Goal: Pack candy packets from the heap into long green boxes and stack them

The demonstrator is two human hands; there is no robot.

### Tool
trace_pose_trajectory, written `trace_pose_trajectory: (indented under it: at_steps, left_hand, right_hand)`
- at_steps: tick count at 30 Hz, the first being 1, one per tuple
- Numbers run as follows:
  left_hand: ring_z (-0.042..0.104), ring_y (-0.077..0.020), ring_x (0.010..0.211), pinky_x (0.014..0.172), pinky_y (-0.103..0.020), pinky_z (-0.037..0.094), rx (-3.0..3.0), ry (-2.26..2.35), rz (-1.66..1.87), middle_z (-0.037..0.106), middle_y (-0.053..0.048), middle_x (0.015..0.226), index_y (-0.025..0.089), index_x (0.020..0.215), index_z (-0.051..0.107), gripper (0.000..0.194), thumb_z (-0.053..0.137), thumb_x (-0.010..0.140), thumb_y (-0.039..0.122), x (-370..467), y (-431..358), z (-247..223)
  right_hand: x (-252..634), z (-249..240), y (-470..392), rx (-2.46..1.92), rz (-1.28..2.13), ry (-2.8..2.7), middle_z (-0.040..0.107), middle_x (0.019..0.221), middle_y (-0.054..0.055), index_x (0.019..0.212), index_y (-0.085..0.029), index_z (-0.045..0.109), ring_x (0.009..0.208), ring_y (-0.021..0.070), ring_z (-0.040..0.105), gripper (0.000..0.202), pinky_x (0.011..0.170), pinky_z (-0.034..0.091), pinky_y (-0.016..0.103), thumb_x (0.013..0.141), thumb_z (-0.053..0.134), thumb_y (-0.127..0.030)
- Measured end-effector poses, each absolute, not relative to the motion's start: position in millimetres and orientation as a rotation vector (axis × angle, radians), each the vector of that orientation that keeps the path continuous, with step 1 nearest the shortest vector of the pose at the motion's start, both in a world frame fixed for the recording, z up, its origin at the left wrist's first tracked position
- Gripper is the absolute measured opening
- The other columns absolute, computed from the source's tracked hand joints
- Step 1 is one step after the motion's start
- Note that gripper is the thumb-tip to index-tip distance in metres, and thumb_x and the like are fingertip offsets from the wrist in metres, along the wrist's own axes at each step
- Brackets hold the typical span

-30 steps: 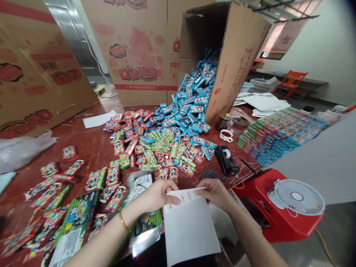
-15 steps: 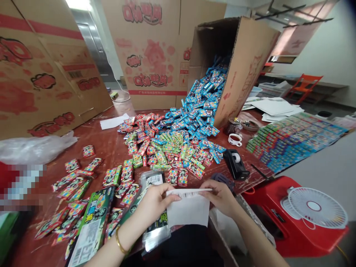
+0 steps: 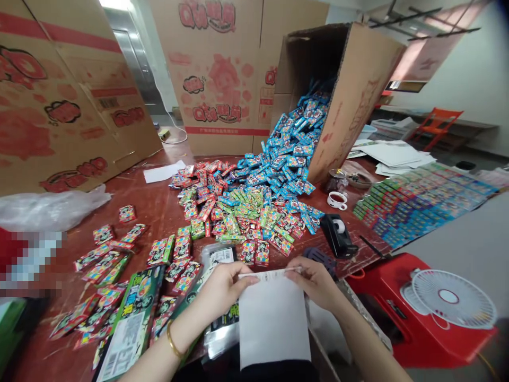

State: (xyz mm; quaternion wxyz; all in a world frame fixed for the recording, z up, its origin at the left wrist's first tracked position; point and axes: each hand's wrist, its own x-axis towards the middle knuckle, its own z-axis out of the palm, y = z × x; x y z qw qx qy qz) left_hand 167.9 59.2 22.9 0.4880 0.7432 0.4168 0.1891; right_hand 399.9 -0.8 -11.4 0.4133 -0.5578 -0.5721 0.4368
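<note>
A sheet of white paper [image 3: 274, 323] hangs between my two hands, its top edge folded over in a narrow strip with faint print. My left hand [image 3: 227, 284] pinches the upper left corner, thumb in front. At the upper right corner my right hand [image 3: 314, 281] is closed on the paper the same way. Under my left forearm lie flat packs in clear plastic, partly hidden. Left of it rests a long black-and-green pack [image 3: 133, 313] with a white label. Small red-and-green packets [image 3: 186, 276] lie just beyond my left hand.
Blue packets [image 3: 292, 154] spill from a tipped cardboard box [image 3: 353, 95] onto the red table. At right are a black tape dispenser [image 3: 338, 236], a white cup [image 3: 337, 200] and a white fan [image 3: 449, 297] on a red stool. A clear plastic bag [image 3: 51, 207] lies at left.
The lower part of the white paper now hangs further down, showing a longer sheet below the folded strip. Both hands keep their pinch at nearly the same place.
</note>
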Motion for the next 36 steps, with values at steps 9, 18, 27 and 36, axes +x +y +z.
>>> trace_pose_trajectory:
  at_steps: [9,18,27,36]
  left_hand:
    - [0.030,-0.0103,0.050,0.047,-0.023,0.020,1.883,1.009,0.425,0.032,0.006,0.053,0.016,0.060,0.048,0.042,0.042,0.088,0.048,167,62,15]
    - [0.039,-0.0116,0.054,0.050,-0.021,0.028,1.608,0.881,0.414,0.046,0.003,0.055,0.015,0.061,0.058,0.037,0.058,0.078,0.048,188,64,-19]
    - [0.052,-0.0126,0.054,0.053,-0.022,0.040,1.233,0.959,0.564,0.066,-0.004,0.066,0.012,0.074,0.069,0.037,0.072,0.064,0.048,225,57,-36]
    - [0.055,-0.0145,0.061,0.057,-0.022,0.041,1.212,0.989,0.656,0.069,-0.007,0.072,0.012,0.076,0.071,0.037,0.076,0.060,0.045,224,58,-29]
  right_hand:
    - [401,-17,1,-1.430,0.958,-1.433,0.033,0.057,-0.004,0.060,-0.018,0.044,0.052,0.0096,0.032,0.038,0.048,0.024,0.022,0.085,0.045,-0.046]
    - [416,-48,-7,-1.494,0.992,-1.301,0.029,0.054,-0.005,0.056,-0.018,0.040,0.050,0.0085,0.027,0.045,0.046,0.022,0.022,0.080,0.047,-0.056]
    - [416,-51,-14,-1.393,1.059,-1.100,0.047,0.056,-0.002,0.063,-0.014,0.057,0.052,0.0097,0.040,0.035,0.049,0.030,0.021,0.072,0.064,-0.048]
    - [412,-58,-8,-1.364,1.123,-0.952,0.047,0.054,-0.002,0.063,-0.015,0.055,0.050,0.0095,0.039,0.039,0.048,0.029,0.022,0.070,0.066,-0.051]
